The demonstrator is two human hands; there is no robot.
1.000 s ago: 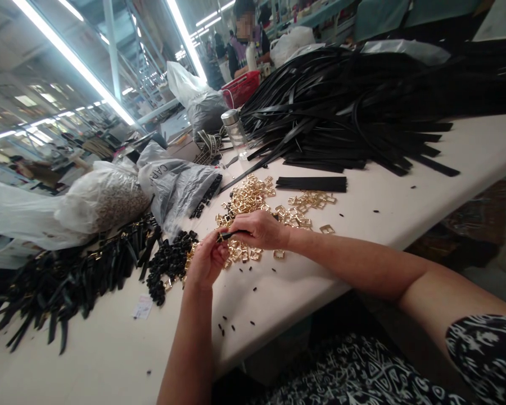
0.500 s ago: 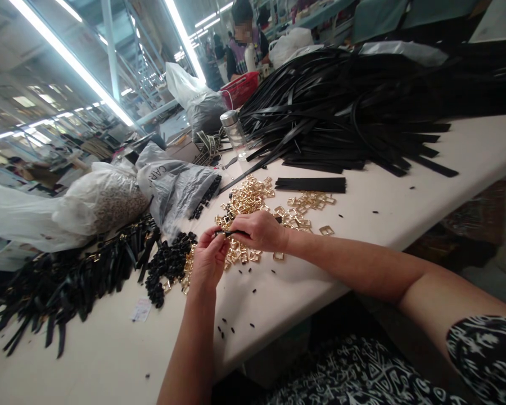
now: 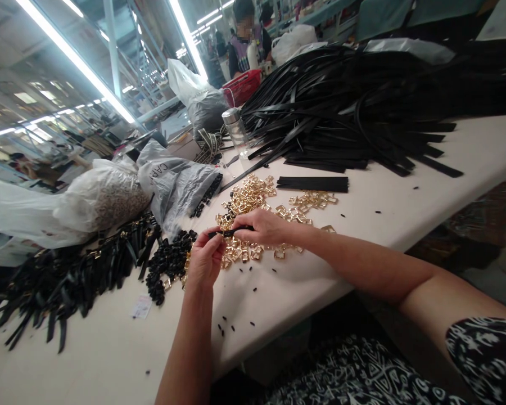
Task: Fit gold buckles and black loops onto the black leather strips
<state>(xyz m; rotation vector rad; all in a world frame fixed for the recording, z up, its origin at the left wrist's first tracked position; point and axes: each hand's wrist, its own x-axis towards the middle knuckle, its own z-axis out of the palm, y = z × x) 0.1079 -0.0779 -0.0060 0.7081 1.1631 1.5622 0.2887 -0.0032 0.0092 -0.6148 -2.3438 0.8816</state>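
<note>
Fingers (image 3: pixel 214 244) partly hide the black strap (image 3: pixel 238 230); sleeve (image 3: pixel 484 349) cropped.

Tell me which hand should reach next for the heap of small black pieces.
Probably the left hand: it is beside that black heap, while the right hand is farther off, over gold rectangular metal buckles. Both hold the narrow black strap, so the left would need to release it first.

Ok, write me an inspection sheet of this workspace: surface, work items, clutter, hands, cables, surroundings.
Surface: pale table, small black bits scattered near the front edge.
Work items: black strip, held; gold buckles, heaped and loose; black strap pile.
Clutter: plastic bags, glass bottle, paper label.
Hands: left hand and right hand both grip the black strip.
Cables: none clearly identifiable.
Surroundings: another person, red basket, ceiling lights.
</note>
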